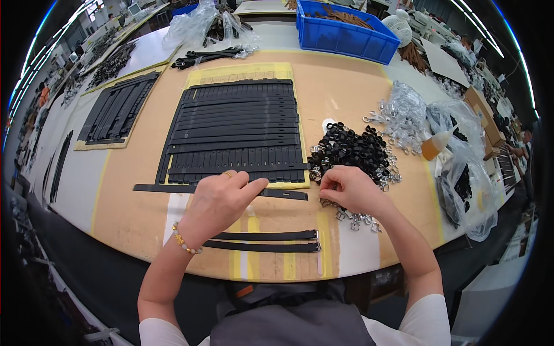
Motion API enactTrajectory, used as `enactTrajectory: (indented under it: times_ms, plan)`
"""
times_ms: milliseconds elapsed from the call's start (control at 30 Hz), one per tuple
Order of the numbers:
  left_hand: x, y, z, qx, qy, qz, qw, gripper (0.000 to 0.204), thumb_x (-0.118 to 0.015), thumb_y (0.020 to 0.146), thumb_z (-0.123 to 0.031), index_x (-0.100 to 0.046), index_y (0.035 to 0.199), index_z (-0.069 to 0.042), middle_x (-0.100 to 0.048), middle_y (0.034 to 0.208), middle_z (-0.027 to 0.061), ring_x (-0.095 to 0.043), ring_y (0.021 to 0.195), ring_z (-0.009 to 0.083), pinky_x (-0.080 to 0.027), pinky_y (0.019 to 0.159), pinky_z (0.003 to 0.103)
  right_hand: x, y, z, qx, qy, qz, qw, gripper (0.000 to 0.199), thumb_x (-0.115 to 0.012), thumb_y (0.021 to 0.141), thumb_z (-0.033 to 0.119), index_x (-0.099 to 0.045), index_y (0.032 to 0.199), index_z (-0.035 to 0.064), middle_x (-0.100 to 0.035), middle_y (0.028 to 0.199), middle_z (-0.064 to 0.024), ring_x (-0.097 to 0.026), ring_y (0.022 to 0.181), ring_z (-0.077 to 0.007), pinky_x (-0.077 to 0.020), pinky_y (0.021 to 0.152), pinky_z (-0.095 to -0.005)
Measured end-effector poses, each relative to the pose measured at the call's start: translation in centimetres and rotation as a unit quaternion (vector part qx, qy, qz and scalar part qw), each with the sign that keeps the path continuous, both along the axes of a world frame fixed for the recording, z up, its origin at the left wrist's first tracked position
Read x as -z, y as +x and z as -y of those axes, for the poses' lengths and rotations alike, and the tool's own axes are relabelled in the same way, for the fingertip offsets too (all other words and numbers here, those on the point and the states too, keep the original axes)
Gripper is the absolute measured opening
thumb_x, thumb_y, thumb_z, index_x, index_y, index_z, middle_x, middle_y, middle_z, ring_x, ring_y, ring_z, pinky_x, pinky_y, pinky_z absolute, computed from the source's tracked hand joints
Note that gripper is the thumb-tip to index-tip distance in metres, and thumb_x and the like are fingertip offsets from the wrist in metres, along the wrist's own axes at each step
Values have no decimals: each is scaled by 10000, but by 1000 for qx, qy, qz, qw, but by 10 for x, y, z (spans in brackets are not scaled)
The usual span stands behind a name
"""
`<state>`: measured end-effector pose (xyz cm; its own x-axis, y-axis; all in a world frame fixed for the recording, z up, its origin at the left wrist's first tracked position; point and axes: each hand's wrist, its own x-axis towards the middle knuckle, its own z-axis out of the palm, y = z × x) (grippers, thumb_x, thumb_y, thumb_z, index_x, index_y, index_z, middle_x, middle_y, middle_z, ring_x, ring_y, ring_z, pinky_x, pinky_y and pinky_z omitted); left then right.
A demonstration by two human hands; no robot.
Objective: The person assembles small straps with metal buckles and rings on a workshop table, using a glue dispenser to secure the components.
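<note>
My left hand (222, 199) is closed over a single black strap (285, 195), which runs crosswise beneath it and has a slot near its right end. Fingers pinched, my right hand (353, 187) is at the near left side of a heap of black loops (355, 147). Whatever lies between those fingertips is too small to make out. Silver buckles (358, 220) are scattered just below that hand. Two finished-looking black straps with buckles (271, 247) lie nearer to me, partly hidden by my left forearm. Beyond my left hand, rows of black straps (236, 124) cover a yellow-edged board (248, 71).
A second board of black straps (115, 109) lies at left. Far back stand a blue crate (346, 36) with brown strips and a bundle of black straps (208, 56). At right are bags of metal fittings (404, 112), an amber-filled bottle (437, 144) and a cardboard box (483, 118).
</note>
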<state>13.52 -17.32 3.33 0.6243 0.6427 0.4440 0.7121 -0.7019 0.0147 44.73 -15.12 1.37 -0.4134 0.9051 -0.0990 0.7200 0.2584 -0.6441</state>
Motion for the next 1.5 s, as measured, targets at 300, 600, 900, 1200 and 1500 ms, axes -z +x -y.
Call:
enactTrajectory:
  times_ms: [300,600,900,1200,1500]
  plan:
    - [36,23,8,74,-327,236,912,318,-816,851,-166,-721,1140,-71,-700,902,71,-659,776,184,-542,664,297,10,2,8,-33,123,46,991,147,-735,900,201,-672,890,69,-661,929,-34,-669,838,-210,-545,748,-352]
    - [34,29,11,53,-243,301,921,234,-830,808,-74,-751,1027,-54,-590,771,26,-534,641,137,-416,543,282,27,-10,36,121,-240,-491,829,253,-689,992,166,-621,1184,15,-689,984,-33,-669,893,-100,-561,814,-258]
    - [36,31,12,36,-201,318,926,233,-834,780,-54,-746,995,-49,-575,725,30,-511,595,144,-396,512,282,34,-31,46,174,-187,-549,796,241,-685,997,163,-642,1177,9,-688,960,-24,-670,839,-83,-561,776,-236]
    - [41,40,13,81,-204,331,918,230,-830,802,-69,-733,1007,-30,-659,791,50,-577,628,141,-436,519,269,32,-65,58,202,-164,-547,796,437,-768,933,149,-527,1278,31,-691,983,-34,-662,828,-82,-541,717,-229]
    - [49,30,10,58,-231,345,908,285,-822,832,-94,-716,1083,-9,-705,861,74,-644,703,143,-496,574,253,10,3,30,163,-53,-183,968,167,-730,936,199,-743,962,34,-723,843,-6,-648,766,-71,-511,709,-252]
